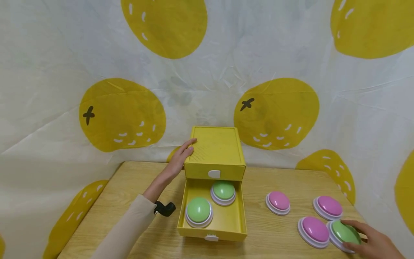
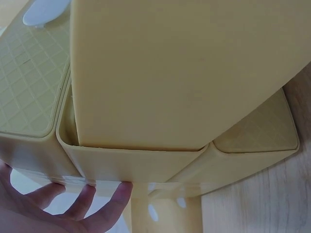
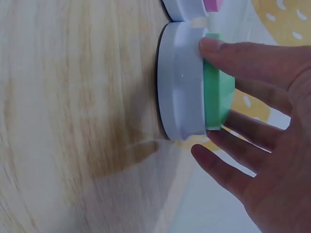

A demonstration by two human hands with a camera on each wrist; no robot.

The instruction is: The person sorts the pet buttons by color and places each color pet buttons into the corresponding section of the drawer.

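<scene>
In the head view a yellow two-drawer box (image 1: 215,145) stands with its lower drawer (image 1: 228,223) pulled out. Two green-domed push buttons with white bases, one nearer (image 1: 198,210) and one farther back (image 1: 223,190), lie in that drawer. My left hand (image 1: 176,162) rests against the box's upper left edge; the left wrist view has its fingers (image 2: 85,201) extended along the box. At the right, my right hand (image 1: 372,239) holds another green push button (image 1: 346,232) between thumb and fingers. The right wrist view shows the thumb on that button's rim (image 3: 214,82).
Three pink push buttons lie on the wooden table (image 1: 265,241): one by the drawer (image 1: 279,202), one farther right (image 1: 328,207), and one (image 1: 313,231) beside the held green one. A patterned cloth (image 1: 207,90) hangs behind the table.
</scene>
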